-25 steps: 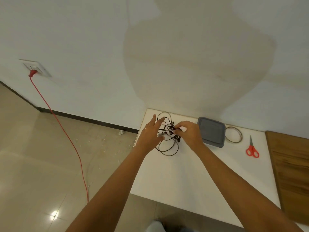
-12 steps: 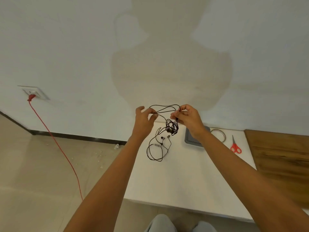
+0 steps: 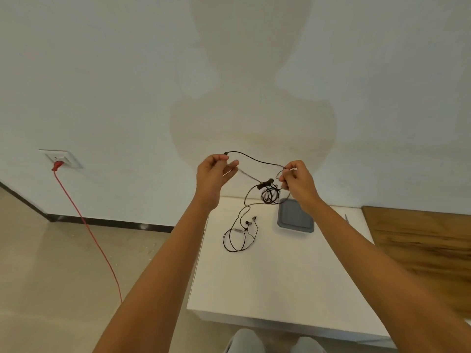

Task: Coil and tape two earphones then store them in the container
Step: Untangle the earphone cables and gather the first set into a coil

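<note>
Both hands are raised above the white table with a black earphone cable stretched between them. My left hand pinches the plug end of the cable. My right hand grips the cable farther along, and a tangled bunch hangs just below it. Cable trails down to a loose loop with earbuds lying on the table. I cannot tell where one earphone ends and the second begins. A grey lidded container sits on the table under my right wrist.
A wooden surface adjoins the table on the right. A tip of the scissors shows beside my right forearm. A red cord runs from a wall socket down across the floor at left.
Both hands have lifted the cable off the table and moved apart, pulling a length of it straight. The tangle now hangs in the air; a loop stays on the table.
</note>
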`<state>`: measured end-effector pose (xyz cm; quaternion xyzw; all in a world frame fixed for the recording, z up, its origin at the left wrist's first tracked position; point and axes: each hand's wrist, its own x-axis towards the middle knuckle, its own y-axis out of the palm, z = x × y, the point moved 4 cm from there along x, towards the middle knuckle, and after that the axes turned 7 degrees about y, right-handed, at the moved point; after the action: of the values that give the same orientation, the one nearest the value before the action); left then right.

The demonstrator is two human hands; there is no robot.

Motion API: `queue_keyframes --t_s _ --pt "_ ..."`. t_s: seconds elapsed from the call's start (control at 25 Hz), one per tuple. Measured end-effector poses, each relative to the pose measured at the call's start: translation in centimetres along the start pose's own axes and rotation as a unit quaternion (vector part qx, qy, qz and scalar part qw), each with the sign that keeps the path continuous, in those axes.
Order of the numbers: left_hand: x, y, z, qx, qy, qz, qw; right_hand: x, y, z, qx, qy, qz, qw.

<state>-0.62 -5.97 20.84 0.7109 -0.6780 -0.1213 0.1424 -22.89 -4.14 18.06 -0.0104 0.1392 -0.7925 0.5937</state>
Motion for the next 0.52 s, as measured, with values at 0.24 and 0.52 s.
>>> queue_keyframes --t_s 0.24,0.52 --pt "0.4 2.5 -4.5 0.132 -0.013 0.108 0.985 -0.2 -1.3 -1.5 -0.18 -0.053 -0.044 0.981" --pt "-0.5 4.5 -4.7 0.25 0.004 0.194 0.948 -0.8 1.0 0.2 -0.051 -0.018 0.105 0.993"
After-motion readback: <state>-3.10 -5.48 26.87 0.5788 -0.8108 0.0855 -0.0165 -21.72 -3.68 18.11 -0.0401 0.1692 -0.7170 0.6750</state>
